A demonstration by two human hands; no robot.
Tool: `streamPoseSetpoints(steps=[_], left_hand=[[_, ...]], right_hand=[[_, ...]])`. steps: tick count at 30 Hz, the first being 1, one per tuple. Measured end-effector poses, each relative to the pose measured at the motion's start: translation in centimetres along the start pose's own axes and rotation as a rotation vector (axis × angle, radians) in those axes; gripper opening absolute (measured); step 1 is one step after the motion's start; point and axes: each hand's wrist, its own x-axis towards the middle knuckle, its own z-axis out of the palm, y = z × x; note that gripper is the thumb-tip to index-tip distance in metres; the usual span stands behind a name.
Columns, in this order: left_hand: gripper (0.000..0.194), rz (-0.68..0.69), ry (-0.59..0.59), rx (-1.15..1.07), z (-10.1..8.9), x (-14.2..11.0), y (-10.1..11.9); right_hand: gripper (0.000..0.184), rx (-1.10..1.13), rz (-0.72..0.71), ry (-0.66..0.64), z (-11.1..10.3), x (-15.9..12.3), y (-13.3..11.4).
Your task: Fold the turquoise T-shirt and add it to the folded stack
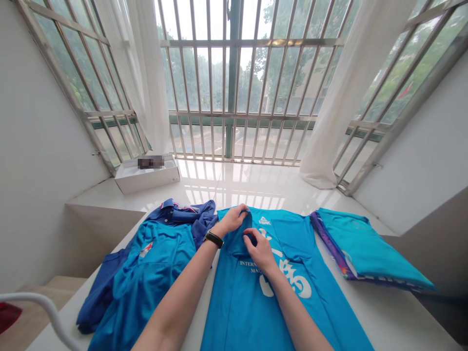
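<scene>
the left hand [231, 219] and right hand [260, 249] both work at the neck of a turquoise polo shirt [241, 302], which lies flat on a white table [369, 312], printed front up, directly under the fingers. the left fingers [239, 210] pinch the edge of the collar [234, 241], seemingly to hold it steady against the other hand. the right fingers [252, 236] bunch together just beside it; whether they pinch cloth there i cannot tell. laid flat, the shirt seems placed so its neck sits open to both hands. left of the fingers, a blue polo shirt [153, 258] lies crumpled over a navy shirt [106, 292]. to their right, a folded turquoise garment [358, 243] rests on purple patterned cloth [331, 248], apparently set aside. far beyond the fingers, a white box [146, 178] sits on a window ledge [234, 183].
</scene>
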Motion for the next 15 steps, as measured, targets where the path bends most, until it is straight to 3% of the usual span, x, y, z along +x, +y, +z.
streamPoseSetpoints(steps=[15], left_hand=[[0.023, -0.035, -0.038, 0.351, 2.4, -0.8, -0.8]], right_hand=[[0.021, 0.082, 0.039, 0.041, -1.2, 0.0, 0.8]])
